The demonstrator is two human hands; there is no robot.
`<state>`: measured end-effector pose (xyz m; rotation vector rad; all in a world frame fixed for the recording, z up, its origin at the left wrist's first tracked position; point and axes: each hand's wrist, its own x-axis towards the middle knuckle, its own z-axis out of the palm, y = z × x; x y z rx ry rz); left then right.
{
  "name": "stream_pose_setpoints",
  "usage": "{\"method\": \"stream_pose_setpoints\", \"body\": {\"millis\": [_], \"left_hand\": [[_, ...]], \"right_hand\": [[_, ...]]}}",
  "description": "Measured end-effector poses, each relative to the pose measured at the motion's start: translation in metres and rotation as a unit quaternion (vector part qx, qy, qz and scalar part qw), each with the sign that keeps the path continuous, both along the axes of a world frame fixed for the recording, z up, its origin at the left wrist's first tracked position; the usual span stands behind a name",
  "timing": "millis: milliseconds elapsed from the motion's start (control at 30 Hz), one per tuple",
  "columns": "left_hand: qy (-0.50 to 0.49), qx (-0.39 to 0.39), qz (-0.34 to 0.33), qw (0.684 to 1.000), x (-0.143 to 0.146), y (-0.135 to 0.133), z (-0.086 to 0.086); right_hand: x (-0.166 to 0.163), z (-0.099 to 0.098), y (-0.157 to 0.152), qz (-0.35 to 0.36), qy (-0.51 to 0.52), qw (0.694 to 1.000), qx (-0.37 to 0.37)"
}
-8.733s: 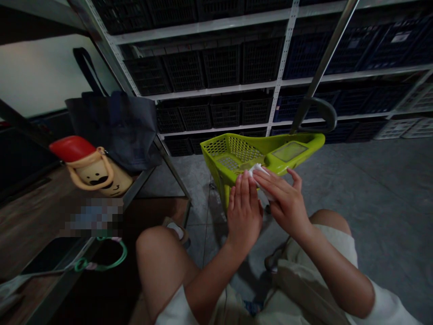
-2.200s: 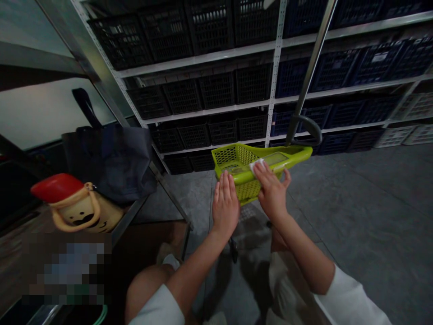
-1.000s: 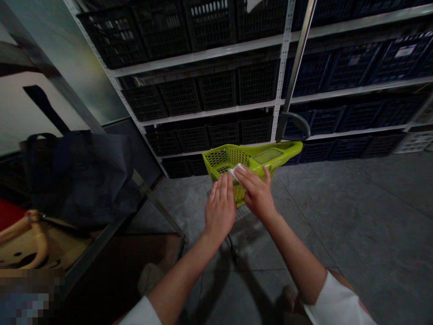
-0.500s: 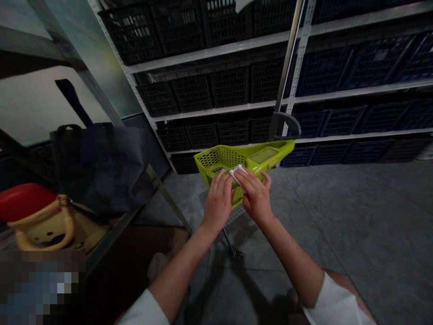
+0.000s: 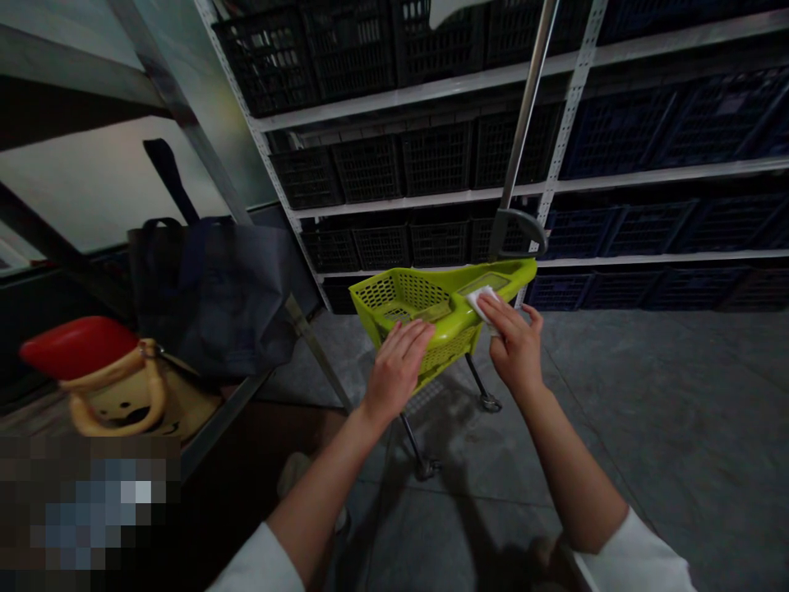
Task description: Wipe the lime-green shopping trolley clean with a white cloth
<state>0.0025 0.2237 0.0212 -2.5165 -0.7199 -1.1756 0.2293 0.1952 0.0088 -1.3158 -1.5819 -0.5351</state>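
A lime-green plastic basket cart (image 5: 403,296) on thin wheeled legs stands in front of me on the floor. My left hand (image 5: 395,368) lies flat against its near rim with the fingers stretched out. My right hand (image 5: 516,345) presses a small white cloth (image 5: 482,301) onto the cart's smooth green top edge near the handle end, fingers closed over the cloth. A metal pole with a curved dark grip (image 5: 521,224) rises from the far end of the cart.
A metal shelf frame (image 5: 246,205) on the left holds a dark tote bag (image 5: 213,288) and a cream bottle with a red cap (image 5: 102,382). Racks of dark crates (image 5: 431,164) line the back. Grey tiled floor (image 5: 647,411) spreads to the right.
My right hand has slid the white cloth to the right along the cart's top edge. My left hand has opened flat on the near rim. The view has shifted slightly.
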Motion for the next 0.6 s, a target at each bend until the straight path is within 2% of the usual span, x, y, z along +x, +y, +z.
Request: {"method": "stream_pose_setpoints", "body": {"millis": [200, 300, 367, 467, 533, 600], "left_hand": [[0.001, -0.013, -0.019, 1.000, -0.024, 0.002, 0.002], [0.011, -0.021, -0.013, 1.000, -0.029, -0.003, 0.005], [0.022, -0.023, 0.025, 0.999, -0.027, -0.013, 0.006], [0.058, -0.010, 0.121, 0.991, -0.018, -0.032, 0.006], [0.064, -0.020, 0.170, 0.983, -0.011, -0.044, 0.005], [0.067, -0.033, 0.191, 0.979, -0.006, -0.052, 0.004]], "right_hand": [[-0.010, 0.003, -0.005, 0.019, -0.009, 1.000, -0.012], [-0.028, 0.005, -0.010, 0.003, 0.005, 1.000, -0.007], [-0.048, 0.006, -0.016, -0.007, 0.007, 1.000, -0.006], [-0.074, 0.008, -0.027, 0.045, -0.029, 0.998, -0.032], [-0.076, 0.007, -0.030, 0.082, -0.060, 0.994, -0.048], [-0.063, 0.004, -0.027, 0.063, -0.055, 0.996, -0.031]]}}
